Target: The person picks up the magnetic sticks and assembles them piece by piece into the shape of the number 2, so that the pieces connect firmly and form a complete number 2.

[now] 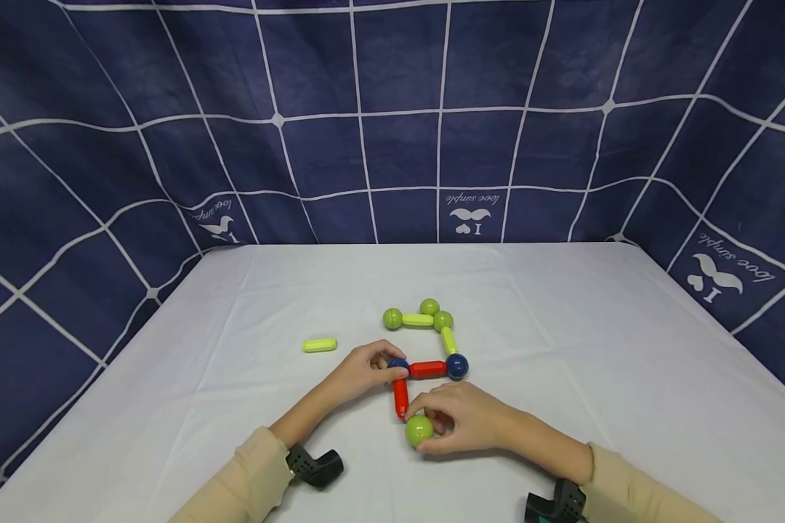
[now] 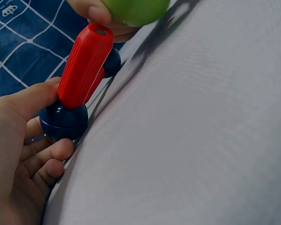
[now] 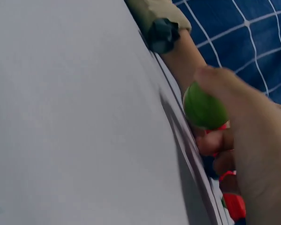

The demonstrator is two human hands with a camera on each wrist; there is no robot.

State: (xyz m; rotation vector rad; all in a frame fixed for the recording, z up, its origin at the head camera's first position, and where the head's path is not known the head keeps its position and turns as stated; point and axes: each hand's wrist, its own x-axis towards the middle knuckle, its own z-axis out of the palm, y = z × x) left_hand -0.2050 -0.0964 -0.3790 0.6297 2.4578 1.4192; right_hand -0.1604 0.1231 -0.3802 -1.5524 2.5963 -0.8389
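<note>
Backdrop (image 1: 399,152): navy cloth with white grid lines, rising behind the white surface (image 1: 628,349).
Left hand (image 1: 366,370): pinching the left blue ball (image 2: 64,123), right where the front red stick (image 1: 400,397) meets it.
Right hand (image 1: 467,418): thumb and fingers curled round the front green ball (image 1: 419,431), a firm enough grasp by the look of it.
Red stick's line: from the left blue ball towards the person, slanting slightly right, free end facing the person.
Tight gap: front green ball just beside that free end, rightward and a touch nearer the person; touching or not, cannot tell. Everything seems to turn on this.
Nearer hand: the right, by the free end; the left has the opposite end.
Chain beyond: 2nd red stick (image 1: 428,370) runs right to another blue ball (image 1: 457,367); past it, 2 yellow sticks (image 1: 418,319) and 3 green balls (image 1: 392,318).
Loose yellow stick (image 1: 319,345): lying crosswise, left of both hands, apart.
</note>
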